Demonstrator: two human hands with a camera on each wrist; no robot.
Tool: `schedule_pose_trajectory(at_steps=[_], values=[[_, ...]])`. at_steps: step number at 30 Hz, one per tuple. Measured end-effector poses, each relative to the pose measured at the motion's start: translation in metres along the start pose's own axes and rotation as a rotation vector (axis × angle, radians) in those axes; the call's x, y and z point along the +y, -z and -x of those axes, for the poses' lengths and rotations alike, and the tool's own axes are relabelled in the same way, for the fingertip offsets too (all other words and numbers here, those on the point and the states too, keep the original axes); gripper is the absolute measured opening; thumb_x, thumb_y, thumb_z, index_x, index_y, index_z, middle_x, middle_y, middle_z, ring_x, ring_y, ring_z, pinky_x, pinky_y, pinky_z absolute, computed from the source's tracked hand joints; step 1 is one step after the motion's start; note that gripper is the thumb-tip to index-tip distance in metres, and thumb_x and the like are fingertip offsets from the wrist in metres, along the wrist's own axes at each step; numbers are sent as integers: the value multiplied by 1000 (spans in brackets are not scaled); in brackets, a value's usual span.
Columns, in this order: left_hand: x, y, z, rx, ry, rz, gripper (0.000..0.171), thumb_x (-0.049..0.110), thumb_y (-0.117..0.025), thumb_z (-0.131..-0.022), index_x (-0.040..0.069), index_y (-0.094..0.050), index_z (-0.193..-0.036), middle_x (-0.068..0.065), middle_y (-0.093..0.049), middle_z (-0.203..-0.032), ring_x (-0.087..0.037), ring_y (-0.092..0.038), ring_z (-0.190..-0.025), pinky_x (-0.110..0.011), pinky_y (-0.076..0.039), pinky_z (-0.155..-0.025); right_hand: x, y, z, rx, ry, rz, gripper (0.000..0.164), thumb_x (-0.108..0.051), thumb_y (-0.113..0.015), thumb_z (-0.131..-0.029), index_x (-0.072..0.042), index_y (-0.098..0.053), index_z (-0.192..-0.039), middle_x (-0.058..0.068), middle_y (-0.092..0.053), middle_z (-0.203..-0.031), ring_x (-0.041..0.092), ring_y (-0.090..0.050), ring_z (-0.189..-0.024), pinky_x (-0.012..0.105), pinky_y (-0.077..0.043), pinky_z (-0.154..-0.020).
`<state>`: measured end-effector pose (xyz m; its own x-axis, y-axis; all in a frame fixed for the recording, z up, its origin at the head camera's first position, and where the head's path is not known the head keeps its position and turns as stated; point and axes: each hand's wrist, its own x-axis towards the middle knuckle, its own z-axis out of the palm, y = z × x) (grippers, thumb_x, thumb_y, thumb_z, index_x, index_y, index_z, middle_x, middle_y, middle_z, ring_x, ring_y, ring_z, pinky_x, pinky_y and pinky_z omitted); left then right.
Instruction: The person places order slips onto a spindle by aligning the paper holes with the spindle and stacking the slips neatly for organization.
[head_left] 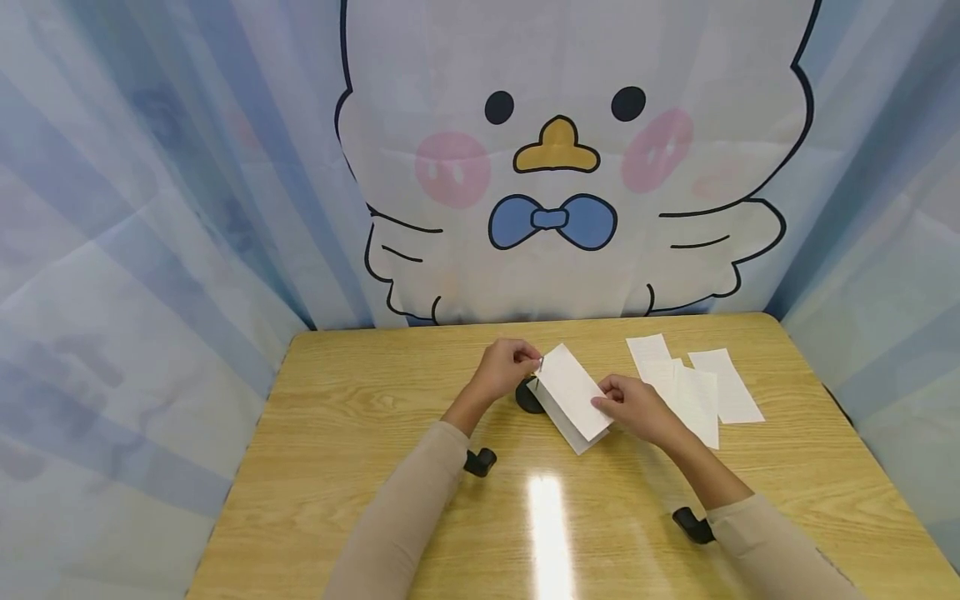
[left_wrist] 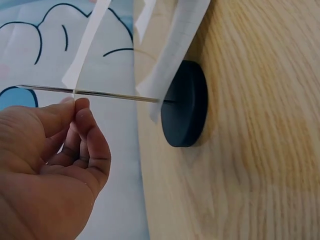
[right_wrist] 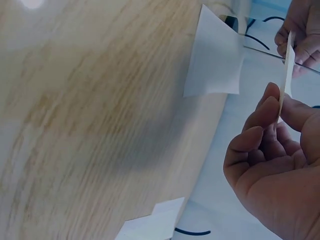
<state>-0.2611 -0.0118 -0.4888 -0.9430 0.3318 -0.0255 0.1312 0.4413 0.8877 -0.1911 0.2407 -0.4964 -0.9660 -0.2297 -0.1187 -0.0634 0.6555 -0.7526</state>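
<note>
A paper spike with a thin metal rod (left_wrist: 120,96) and a round black base (head_left: 527,399) stands on the table. My left hand (head_left: 502,368) pinches the edge of a white paper sheet (head_left: 573,385) right where the rod passes through it, partway up. The opposite end of this same sheet is between the thumb and fingers of my right hand (head_left: 633,407). Below it, a second sheet (right_wrist: 215,60) sits low on the rod, close over the base, and slants out across the table. In the head view the upper sheet covers much of the lower one.
Several loose white papers (head_left: 696,404) lie overlapping on the wooden table (head_left: 337,467), right of my right hand. A curtain (head_left: 465,275) with a cartoon bird hangs along the table's back edge. Black wrist mounts (head_left: 480,462) show beside both sleeves.
</note>
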Motion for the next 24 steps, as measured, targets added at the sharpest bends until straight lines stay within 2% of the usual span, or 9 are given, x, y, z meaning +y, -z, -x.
schedule_pose_trajectory(at_steps=[6,12,18,24], values=[[-6,-3,1,-7,-4,-5,10,13,-69,-100,6,-77,-102,-6,-72,-91,-14,-64,-78,-24,-53,-67,5,-6,-1,-19,-14,16,17,-16,-66,-102,0,-66,-106,4,-63,-83,16,-52,-73,25,-42,-61],[-11,-7,0,-5,19,-6,11,13,-70,-100,6,-77,-103,-6,-72,-91,-20,-67,-82,-25,-54,-67,9,-12,-3,-23,-28,47,17,-16,-66,-102,0,-67,-106,7,-67,-92,17,-57,-83,28,-47,-71],[-16,-12,-1,5,32,-43,10,12,-71,-99,5,-77,-101,-5,-72,-90,-11,-62,-78,-24,-53,-68,10,-15,-2,-22,-34,84,18,-15,-67,-101,1,-68,-108,8,-67,-94,17,-58,-85,29,-49,-73],[-20,-14,-1,16,46,-93,9,12,-70,-99,6,-76,-98,-5,-71,-89,-11,-60,-78,-23,-52,-69,10,-17,-1,-17,-31,105,15,-12,-69,-98,1,-68,-106,7,-67,-92,16,-58,-83,30,-49,-72]])
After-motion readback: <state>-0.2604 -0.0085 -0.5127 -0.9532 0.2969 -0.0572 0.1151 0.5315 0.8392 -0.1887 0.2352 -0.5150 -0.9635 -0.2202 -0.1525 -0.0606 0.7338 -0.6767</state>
